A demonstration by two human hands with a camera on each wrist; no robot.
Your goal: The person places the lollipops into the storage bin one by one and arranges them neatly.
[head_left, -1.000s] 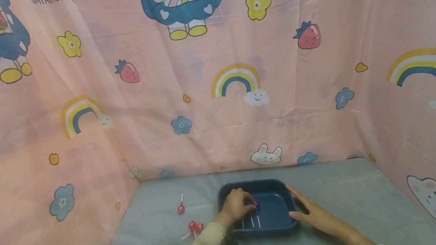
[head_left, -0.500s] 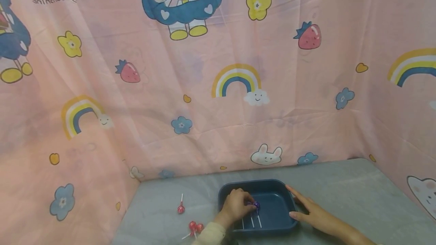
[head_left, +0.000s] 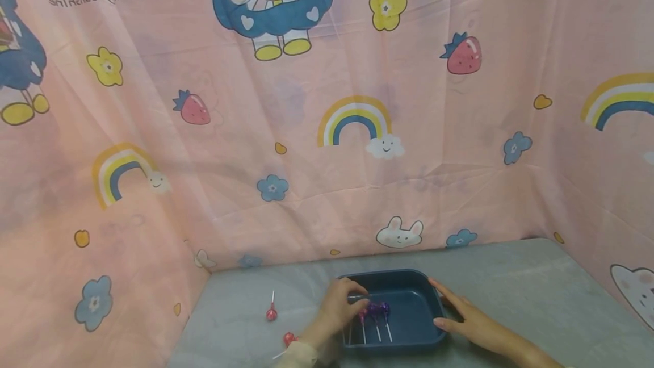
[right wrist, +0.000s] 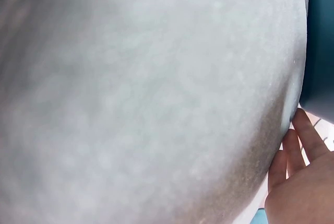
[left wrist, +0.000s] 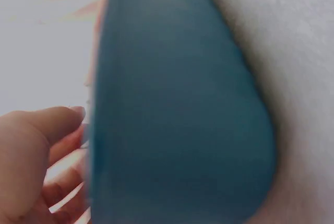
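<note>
A dark blue rectangular tray (head_left: 416,311) rests on the grey table. Inside it a pink lollipop (head_left: 363,316) and two purple lollipops (head_left: 385,309) lie in a row, their white sticks toward the near wall. My left hand (head_left: 338,306) is over the tray's left end, thumb and fingers apart, just left of the candy heads. In the left wrist view the tray's wall (left wrist: 177,104) hides its fingertips. My right hand (head_left: 467,320) touches the tray's right side with extended fingers. In the right wrist view its fingers (right wrist: 292,151) point toward the tray.
On the table left of the tray lies a red lollipop (head_left: 271,314), stick pointing away. Another red lollipop (head_left: 289,338) sits nearer, partly covered by the left sleeve (head_left: 298,354). A pink printed curtain (head_left: 230,214) stands behind the table and along both sides.
My left hand has let go of the purple lollipop and moved left, uncovering the row of candy heads. Its sleeve now covers part of the red cluster. The right hand stays put.
</note>
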